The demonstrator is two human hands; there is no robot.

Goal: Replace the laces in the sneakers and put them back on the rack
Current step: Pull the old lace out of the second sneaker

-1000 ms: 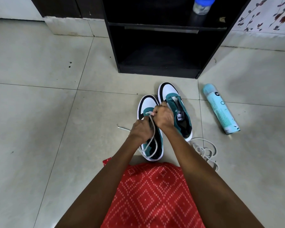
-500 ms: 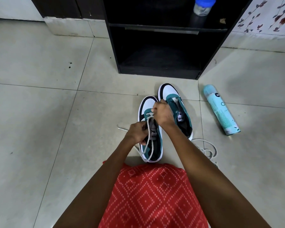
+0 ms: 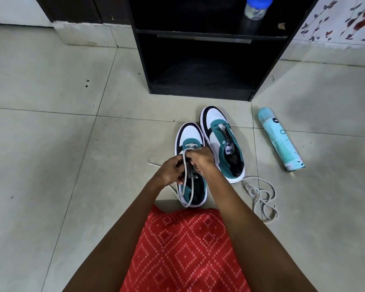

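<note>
The lacing step is in hand, on the first of the pair. The nearer teal, black and white sneaker [image 3: 190, 133] stands on the pale tiled floor [image 3: 51, 144] just in front of the person's knees, its toe towards the black wooden rack [image 3: 198, 91]. A white cord lace [image 3: 183, 180] crosses the eyelets nearest the toe and hangs in a long loop over the shoe's opening, with one tip lying on the floor to the left. The left hand [image 3: 170, 170] has its fingers curled round a strand of that lace. The right hand [image 3: 201, 159] pinches it close to the eyelets, above the tongue.

Most eyelets look unthreaded, so the next move probably calls for feeding a tip through the next hole up and drawing the slack even on both sides.

There are two sneakers, side by side. The farther sneaker [image 3: 221, 131] carries no lace. There are two laces: the second lace [image 3: 261, 199] lies in a loose tangle on the floor just beside that shoe's heel. One pale teal spray can [image 3: 280, 142] lies on its side to the right, and one clear jar with a blue lid [image 3: 255, 9] stands on the rack's upper shelf.
</note>
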